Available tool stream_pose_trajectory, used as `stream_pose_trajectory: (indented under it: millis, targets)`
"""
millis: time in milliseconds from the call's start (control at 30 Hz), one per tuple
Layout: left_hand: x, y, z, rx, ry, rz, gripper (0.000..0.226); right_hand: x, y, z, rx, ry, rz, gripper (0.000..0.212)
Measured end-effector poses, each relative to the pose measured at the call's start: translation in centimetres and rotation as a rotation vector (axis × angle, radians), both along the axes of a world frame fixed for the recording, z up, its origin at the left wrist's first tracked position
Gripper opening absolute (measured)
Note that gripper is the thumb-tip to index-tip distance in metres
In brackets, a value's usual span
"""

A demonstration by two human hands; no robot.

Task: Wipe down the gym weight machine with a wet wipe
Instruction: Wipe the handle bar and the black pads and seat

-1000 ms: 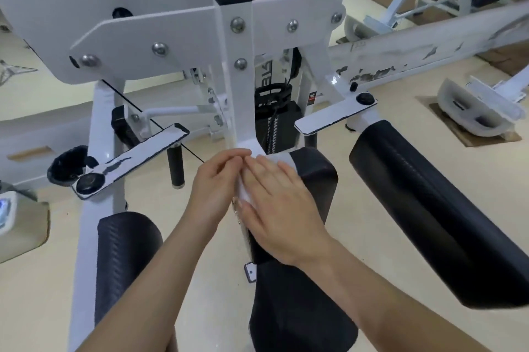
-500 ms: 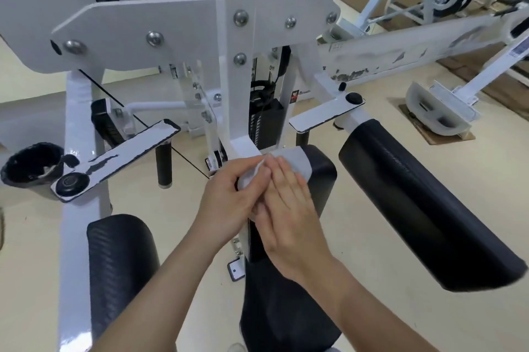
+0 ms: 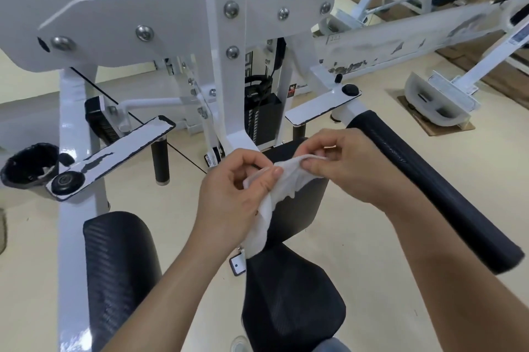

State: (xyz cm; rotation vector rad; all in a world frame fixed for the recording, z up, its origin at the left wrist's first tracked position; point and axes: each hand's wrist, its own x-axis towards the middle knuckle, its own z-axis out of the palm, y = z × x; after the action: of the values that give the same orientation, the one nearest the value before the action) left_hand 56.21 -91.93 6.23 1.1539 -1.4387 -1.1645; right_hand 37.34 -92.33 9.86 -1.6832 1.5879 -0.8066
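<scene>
A white wet wipe (image 3: pixel 282 184) is stretched between my two hands in the air, just above the black seat pad (image 3: pixel 297 297) of the white weight machine (image 3: pixel 226 45). My left hand (image 3: pixel 233 197) pinches the wipe's left end, and a crumpled tail of it hangs down past the palm. My right hand (image 3: pixel 343 162) pinches the wipe's upper right edge between thumb and fingers. Both hands are lifted off the machine's central post.
A long black arm pad (image 3: pixel 429 188) runs to the right, and a shorter black pad (image 3: pixel 117 271) stands at the lower left. A black bin (image 3: pixel 28 165) sits on the floor at far left. Other white gym machines (image 3: pixel 438 99) stand at the back right.
Both hands have lifted off the base of the central post and moved apart, pulling the wipe open between them. It had been pressed against the post.
</scene>
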Motion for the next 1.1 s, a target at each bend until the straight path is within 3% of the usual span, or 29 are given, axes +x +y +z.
stream_pose_trajectory:
  millis: [133,300,367,433,500,600,667,833,1000,1100]
  targets:
    - [0.4,1.5,-1.3,0.111,-0.003,0.057,0.016,-0.9,-1.1,1.6,-0.072,0.079,0.003,0.022]
    - [1.3,3.4,-3.1,0.088,-0.290,0.119,0.021,3.5,-4.2,0.7,-0.296,0.378,0.088,0.044]
    - [1.7,3.7,-3.3,0.022,-0.430,0.140,0.018,5.0,-4.1,-0.8,-0.534,0.552,-0.055,0.048]
    - [2.0,3.6,-3.4,-0.006,-0.519,0.144,0.014,6.6,-2.7,-2.9,-0.704,0.499,-0.223,0.038]
    - [2.3,3.3,-3.6,0.019,-0.538,0.136,0.008,9.0,-0.5,-6.0,-0.685,0.487,-0.180,0.031]
    - [2.9,2.9,-4.5,0.094,-0.632,0.081,0.008,9.5,0.3,-9.5,-0.675,0.716,-0.002,0.039]
    - [3.4,2.8,-5.0,0.060,-0.667,0.098,0.018,6.9,-1.3,-10.3,-0.719,0.684,-0.029,0.044]
    - [2.1,1.8,-4.2,-0.260,-0.595,0.071,0.034,2.9,-2.0,-11.1,-0.561,0.308,-0.559,0.044]
    - [0.5,-2.1,-2.6,-0.320,-0.442,-0.011,0.036,9.8,-0.9,-12.0,-0.751,0.491,-0.380,0.047]
    - [-0.6,-2.5,-3.2,-0.357,-0.485,-0.120,0.039,8.1,-1.5,-13.2,-0.841,0.319,-0.546,0.049]
